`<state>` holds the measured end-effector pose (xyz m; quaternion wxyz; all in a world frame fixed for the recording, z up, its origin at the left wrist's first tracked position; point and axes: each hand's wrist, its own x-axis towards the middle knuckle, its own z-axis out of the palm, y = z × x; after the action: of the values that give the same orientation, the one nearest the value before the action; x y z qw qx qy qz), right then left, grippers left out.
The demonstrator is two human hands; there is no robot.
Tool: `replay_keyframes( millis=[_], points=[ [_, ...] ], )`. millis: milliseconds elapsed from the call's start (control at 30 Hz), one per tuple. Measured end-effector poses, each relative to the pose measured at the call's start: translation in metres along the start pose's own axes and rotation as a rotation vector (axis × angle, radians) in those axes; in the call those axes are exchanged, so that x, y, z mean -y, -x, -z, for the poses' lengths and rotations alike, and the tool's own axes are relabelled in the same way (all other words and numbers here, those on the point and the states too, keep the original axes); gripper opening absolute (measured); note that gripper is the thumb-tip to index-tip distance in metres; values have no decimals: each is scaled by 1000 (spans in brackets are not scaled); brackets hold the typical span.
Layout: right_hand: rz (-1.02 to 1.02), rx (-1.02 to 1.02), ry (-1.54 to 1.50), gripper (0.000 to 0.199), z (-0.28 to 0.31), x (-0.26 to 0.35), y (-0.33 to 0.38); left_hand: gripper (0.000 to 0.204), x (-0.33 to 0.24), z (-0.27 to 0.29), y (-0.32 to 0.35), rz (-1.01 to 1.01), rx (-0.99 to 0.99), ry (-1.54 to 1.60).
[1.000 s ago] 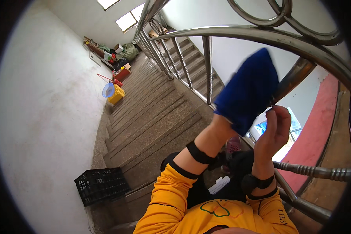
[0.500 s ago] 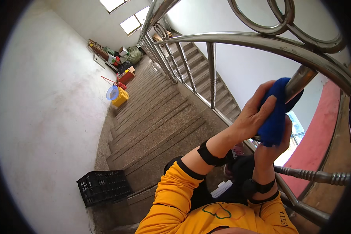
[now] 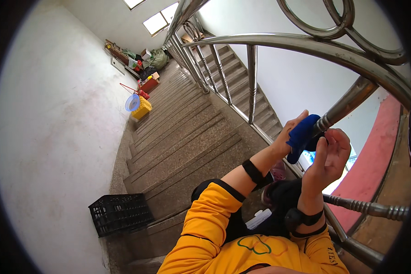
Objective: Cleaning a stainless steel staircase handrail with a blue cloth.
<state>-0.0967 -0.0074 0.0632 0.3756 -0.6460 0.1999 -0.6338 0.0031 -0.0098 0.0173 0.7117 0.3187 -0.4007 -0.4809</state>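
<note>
A blue cloth (image 3: pixel 302 135) is wrapped around a shiny metal baluster (image 3: pixel 350 104) of the stair railing, at its ringed part. My left hand (image 3: pixel 287 134) grips the cloth from the left side, with its fingers partly hidden behind the cloth. Just right of the cloth, my right hand (image 3: pixel 329 157) is off it, palm turned inward, fingers loosely bent and thumb apart, nothing in them. A dark part of the cloth shows between the post and my right fingertips.
Curved metal rails (image 3: pixel 301 43) pass above my hands, and a ringed bar (image 3: pixel 370 207) lies at lower right. Stone stairs (image 3: pixel 182 155) descend on the left. A black crate (image 3: pixel 121 214) stands by the wall; a yellow basket (image 3: pixel 142 108) and a blue basin (image 3: pixel 132 103) sit farther down.
Both hands came down the baluster toward me, and the cloth slid with my left hand, baring more of the post. My right hand let go of the cloth and opened.
</note>
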Motion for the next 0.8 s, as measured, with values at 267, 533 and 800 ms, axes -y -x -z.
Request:
replay_keyframes(
  millis=[267,533,800],
  points=[
    [32,-32,48,31,4,-7,-3,40,1,5,3,139,-31,-26],
    [59,-30,72,31,4,4,-7,52,-62,-34,11,-66,4,-158],
    [5,-34,5,32,-2,4,-4,73,-24,9,12,52,180,-183]
  ],
)
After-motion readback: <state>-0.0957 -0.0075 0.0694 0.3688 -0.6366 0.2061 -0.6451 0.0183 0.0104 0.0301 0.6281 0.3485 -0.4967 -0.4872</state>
